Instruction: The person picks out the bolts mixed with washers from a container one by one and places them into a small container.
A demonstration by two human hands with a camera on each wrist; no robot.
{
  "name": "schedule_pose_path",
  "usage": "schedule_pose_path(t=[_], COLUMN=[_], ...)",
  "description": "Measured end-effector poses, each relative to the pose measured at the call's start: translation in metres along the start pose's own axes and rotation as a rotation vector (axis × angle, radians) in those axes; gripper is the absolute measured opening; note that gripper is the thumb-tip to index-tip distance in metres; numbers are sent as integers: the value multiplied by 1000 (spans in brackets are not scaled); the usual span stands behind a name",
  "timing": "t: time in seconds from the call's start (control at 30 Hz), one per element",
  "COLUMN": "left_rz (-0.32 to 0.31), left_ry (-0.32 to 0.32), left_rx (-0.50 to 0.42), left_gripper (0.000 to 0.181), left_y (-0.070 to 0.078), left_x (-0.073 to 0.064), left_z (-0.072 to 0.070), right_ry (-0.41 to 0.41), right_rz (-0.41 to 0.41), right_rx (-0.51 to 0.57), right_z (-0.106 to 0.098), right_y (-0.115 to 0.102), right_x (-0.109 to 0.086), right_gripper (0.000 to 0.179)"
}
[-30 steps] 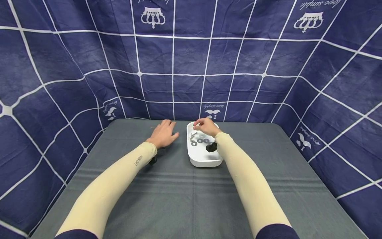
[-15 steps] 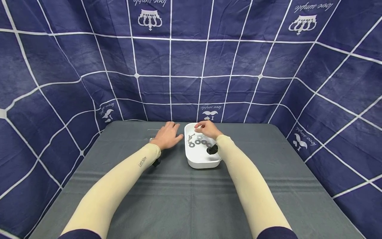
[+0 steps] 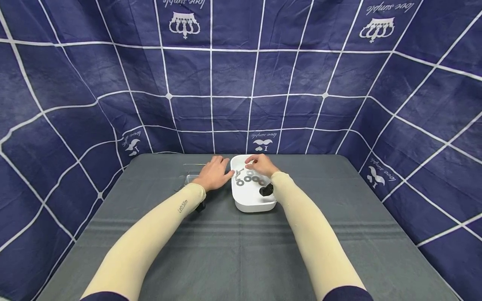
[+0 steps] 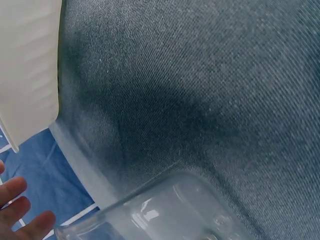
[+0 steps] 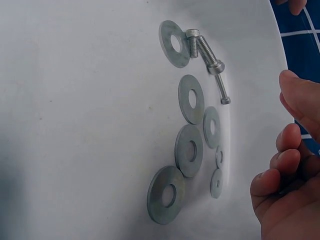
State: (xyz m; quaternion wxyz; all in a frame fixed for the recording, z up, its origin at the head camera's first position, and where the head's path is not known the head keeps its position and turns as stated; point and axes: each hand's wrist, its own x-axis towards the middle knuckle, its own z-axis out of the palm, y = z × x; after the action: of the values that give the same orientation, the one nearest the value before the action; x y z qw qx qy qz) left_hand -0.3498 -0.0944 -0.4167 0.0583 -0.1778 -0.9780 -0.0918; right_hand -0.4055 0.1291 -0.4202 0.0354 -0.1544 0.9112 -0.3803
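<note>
My left hand (image 3: pixel 215 172) is at the left side of a white tray (image 3: pixel 253 207), fingers spread and thumb over the tray's rim in the head view; contact is unclear. In the left wrist view its fingertips (image 4: pixel 37 225) hold nothing. Over the tray's far part hovers my right hand (image 3: pixel 262 164), fingers loosely bent, thumb (image 5: pixel 302 97) apart from the lower fingers. Nothing shows in its grasp, though part of the index finger is hidden. Inside the tray lie several flat metal washers (image 5: pixel 190 99) of different sizes and a few socket-head screws (image 5: pixel 194 46).
A clear plastic container (image 4: pixel 165 210) stands left of the left hand, partly hidden by it in the head view. Grey cloth (image 3: pixel 241 251) covers the table. A blue curtain with white lines (image 3: pixel 229 75) encloses the back and sides.
My left hand has moved right to the tray's edge, uncovering more of the clear container. My right hand stays over the tray. The whole head view has shifted slightly.
</note>
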Motion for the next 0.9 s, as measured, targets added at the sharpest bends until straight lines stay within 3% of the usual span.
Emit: schedule_pose_path(t=[0.43,0.9], left_rz=[-40,-15], left_ry=[-52,-22], left_rx=[-25,-26], left_gripper=[71,75], left_y=[9,14], left_x=[2,0], left_z=[7,14], right_ry=[22,33], right_rz=[-1,3], right_rx=[-31,-39], right_z=[5,9], right_y=[6,1], right_x=[3,-3], right_gripper=[24,25])
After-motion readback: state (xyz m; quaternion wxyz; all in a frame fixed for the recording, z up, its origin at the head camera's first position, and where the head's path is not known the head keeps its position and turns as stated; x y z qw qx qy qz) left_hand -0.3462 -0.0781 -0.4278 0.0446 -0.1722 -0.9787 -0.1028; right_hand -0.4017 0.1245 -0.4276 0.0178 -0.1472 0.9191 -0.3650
